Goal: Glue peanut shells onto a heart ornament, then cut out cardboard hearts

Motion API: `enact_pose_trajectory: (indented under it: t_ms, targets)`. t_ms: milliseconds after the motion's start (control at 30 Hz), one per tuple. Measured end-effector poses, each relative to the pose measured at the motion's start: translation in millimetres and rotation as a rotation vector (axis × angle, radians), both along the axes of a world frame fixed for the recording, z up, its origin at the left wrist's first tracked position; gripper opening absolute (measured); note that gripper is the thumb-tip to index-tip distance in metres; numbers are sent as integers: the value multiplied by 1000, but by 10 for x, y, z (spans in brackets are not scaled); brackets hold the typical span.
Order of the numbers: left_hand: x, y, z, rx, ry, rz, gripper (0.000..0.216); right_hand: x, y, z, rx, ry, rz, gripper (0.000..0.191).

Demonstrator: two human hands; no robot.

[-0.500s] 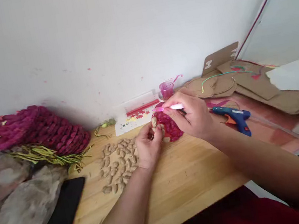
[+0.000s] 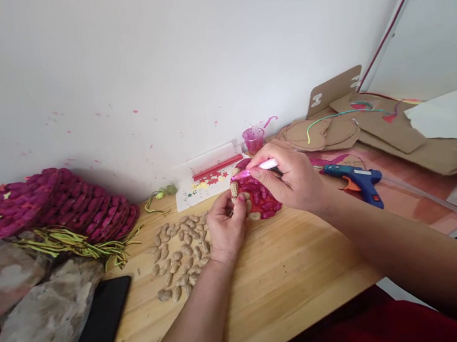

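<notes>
My left hand (image 2: 228,223) is closed on the left edge of a peanut-covered craft piece (image 2: 268,206). Magenta paint coats many of its peanuts, while those along the left edge are bare tan around a red-orange middle. In my right hand (image 2: 298,180) is a paintbrush (image 2: 270,164) with a white handle and a pink-wet tip. That tip is at the upper left peanuts of the piece; the right fingers hide part of the piece. Left of my left hand, many loose peanuts (image 2: 176,255) lie spread on the wooden table (image 2: 281,279).
A pink-stained cup (image 2: 254,140) stands by the wall. White paper (image 2: 185,199) holds small stars. A blue glue gun (image 2: 361,179) and cardboard shapes (image 2: 340,133) lie right. Stacked magenta peanut pieces (image 2: 61,193), a plastic bag (image 2: 47,318) and a black flat object (image 2: 93,333) are left.
The paintbrush tip has come slightly left and down along the upper left peanuts. The craft piece is tilted so more of its red-orange middle shows.
</notes>
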State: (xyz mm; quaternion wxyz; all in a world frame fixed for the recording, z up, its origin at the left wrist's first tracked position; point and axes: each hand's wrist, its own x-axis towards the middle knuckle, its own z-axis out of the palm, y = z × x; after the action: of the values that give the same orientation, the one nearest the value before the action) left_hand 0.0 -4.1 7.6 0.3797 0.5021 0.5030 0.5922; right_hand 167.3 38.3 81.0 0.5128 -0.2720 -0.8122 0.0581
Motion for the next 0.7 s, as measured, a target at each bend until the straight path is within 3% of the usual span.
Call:
enact_pose_trajectory:
  t_ms: [233,700]
  targets:
    - [23,-17,41,-100,-251,-63,38,23,64,-28,-37,65,34,7]
    - [18,-25,52,-143,-373,-70,38,8,61,-52,-72,22,53,8]
